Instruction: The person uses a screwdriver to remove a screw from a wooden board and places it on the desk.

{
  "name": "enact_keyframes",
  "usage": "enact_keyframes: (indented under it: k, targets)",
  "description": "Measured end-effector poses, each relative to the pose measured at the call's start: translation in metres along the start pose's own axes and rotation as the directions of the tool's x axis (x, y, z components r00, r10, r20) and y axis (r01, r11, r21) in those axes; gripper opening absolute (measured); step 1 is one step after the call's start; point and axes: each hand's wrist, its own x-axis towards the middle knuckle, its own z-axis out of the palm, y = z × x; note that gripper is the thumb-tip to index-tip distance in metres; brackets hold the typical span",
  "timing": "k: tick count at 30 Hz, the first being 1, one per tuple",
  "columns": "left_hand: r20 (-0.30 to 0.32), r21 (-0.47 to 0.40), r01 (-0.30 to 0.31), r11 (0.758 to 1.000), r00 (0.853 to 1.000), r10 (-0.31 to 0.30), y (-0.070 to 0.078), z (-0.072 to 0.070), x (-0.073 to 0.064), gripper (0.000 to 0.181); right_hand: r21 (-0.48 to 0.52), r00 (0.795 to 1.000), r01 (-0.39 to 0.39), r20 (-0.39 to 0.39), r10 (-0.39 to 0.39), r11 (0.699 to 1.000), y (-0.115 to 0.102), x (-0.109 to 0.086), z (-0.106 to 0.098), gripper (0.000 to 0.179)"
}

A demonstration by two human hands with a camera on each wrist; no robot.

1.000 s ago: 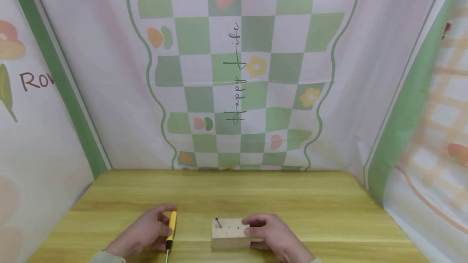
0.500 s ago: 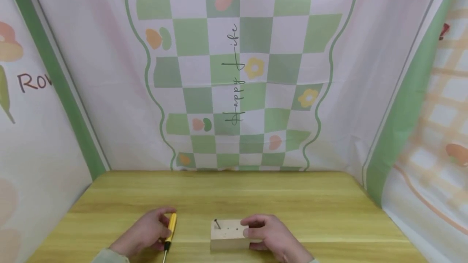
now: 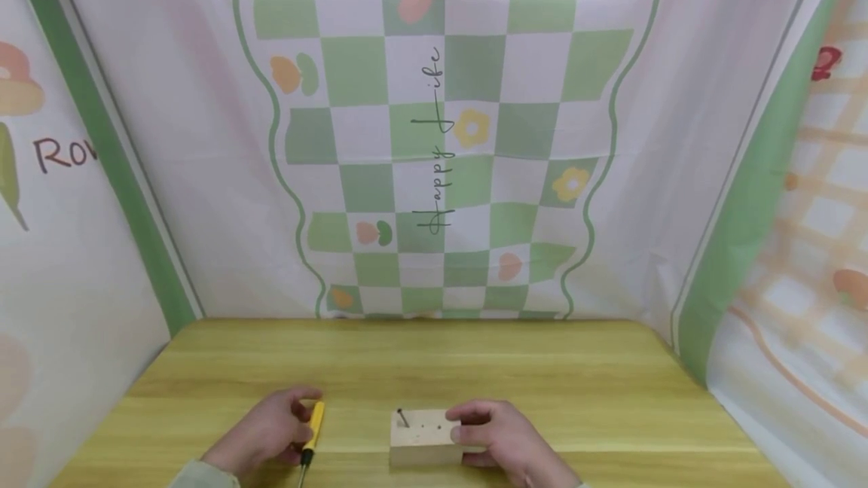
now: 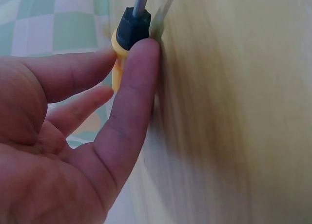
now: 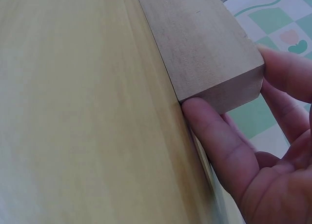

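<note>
My left hand [image 3: 274, 428] pinches the yellow handle of a screwdriver [image 3: 314, 428] at the left of the table. In the left wrist view, the fingers sit by the black collar of the screwdriver [image 4: 134, 29], and its metal shaft points toward me. At the right end of a pale wooden block [image 3: 423, 452], my right hand [image 3: 505, 439] grips with thumb and fingers. The block [image 5: 204, 39] lies on the table, with small holes in its top. A screw [image 3: 403, 419] stands tilted in the block's left part; its head shows past the block's edge in the right wrist view.
The wood-grain table [image 3: 434, 364] runs back to a hanging cloth [image 3: 468, 194] printed with green and white checks. More printed cloth hangs at the left and right sides. A gap of bare tabletop lies between the screwdriver and the block.
The screwdriver has tilted a little, its shaft swinging slightly left, as my left hand shifts slightly. The right hand keeps its grip on the block, which stays nearly in place.
</note>
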Motion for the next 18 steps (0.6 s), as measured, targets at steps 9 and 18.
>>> enact_keyframes:
  k: [9, 18]
  targets:
    - [-0.088, -0.372, -0.174, 0.912, 0.984, 0.152, 0.015, -0.016, -0.018, 0.07, 0.008, 1.0, -0.006, -0.007, 0.006, 1.0, 0.003, 0.001, 0.0, 0.034]
    - [0.263, -0.615, -0.077, 0.785, 0.918, 0.296, 0.024, 0.04, -0.021, 0.072, 0.016, 1.0, 0.017, -0.017, -0.017, 1.0, 0.005, 0.001, 0.0, 0.034]
